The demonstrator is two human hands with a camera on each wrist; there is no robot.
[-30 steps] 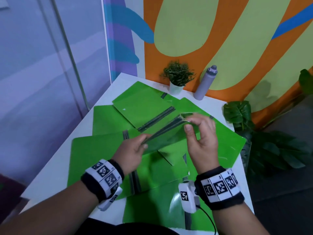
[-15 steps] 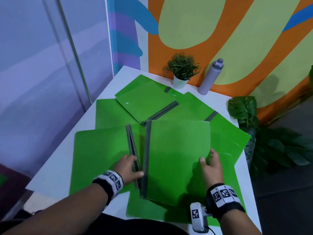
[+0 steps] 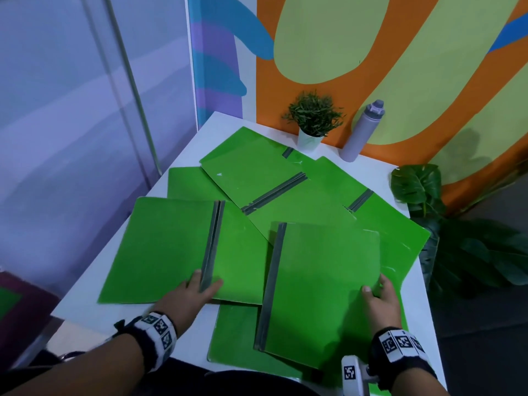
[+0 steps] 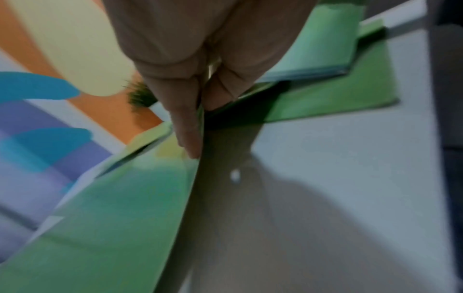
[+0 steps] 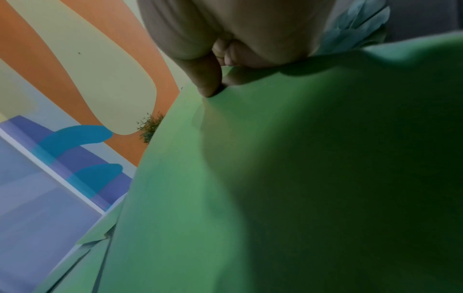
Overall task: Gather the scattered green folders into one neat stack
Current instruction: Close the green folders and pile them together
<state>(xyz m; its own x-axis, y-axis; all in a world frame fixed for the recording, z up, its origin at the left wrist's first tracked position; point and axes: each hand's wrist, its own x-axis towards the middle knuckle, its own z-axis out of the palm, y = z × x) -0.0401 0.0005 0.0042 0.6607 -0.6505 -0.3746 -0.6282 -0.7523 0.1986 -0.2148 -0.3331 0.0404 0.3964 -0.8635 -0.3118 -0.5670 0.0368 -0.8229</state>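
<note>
Several green folders with grey spines lie scattered and overlapping on the white table [image 3: 183, 155]. A closed folder [image 3: 323, 287] lies at the near right on top of others. My right hand [image 3: 375, 287] pinches its right edge, and in the right wrist view the thumb [image 5: 208, 79] presses on the green cover [image 5: 275, 178]. An open folder [image 3: 165, 247] lies spread at the near left. My left hand [image 3: 204, 284] pinches its near edge at the grey spine [image 3: 213, 241]. In the left wrist view a finger [image 4: 188, 128] lies on top of that folder [image 4: 120, 208].
A small potted plant [image 3: 313, 118] and a grey bottle [image 3: 363, 130] stand at the table's far edge by the painted wall. Large-leaved plants [image 3: 423, 190] stand on the floor to the right. A glass partition runs along the left.
One second ago both hands held a folder raised; it then came down closed. Since then my right hand has slid it to the near right, and my left hand has taken the open folder's spine.
</note>
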